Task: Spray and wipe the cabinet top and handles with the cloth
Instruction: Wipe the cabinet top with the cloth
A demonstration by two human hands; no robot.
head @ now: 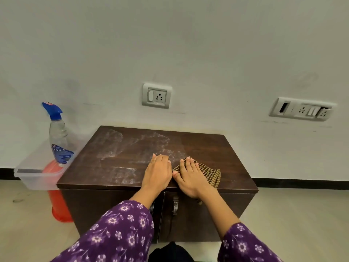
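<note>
One cloth (211, 174) lies near the front edge of the top (198, 146) under the right hand's (190, 178) spread fingers; the left hand (156, 174) lies flat beside it. One bottle (58, 135) stands in a tub (37, 176) at left; an arm (143, 197) half hides one of two handles (175, 205)

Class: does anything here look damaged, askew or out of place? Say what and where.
The wide socket panel on the wall at right looks damaged: there is a dark gap at its left end, and its right end sits askew. Whitish streaks cover the cabinet top on its left half.
</note>
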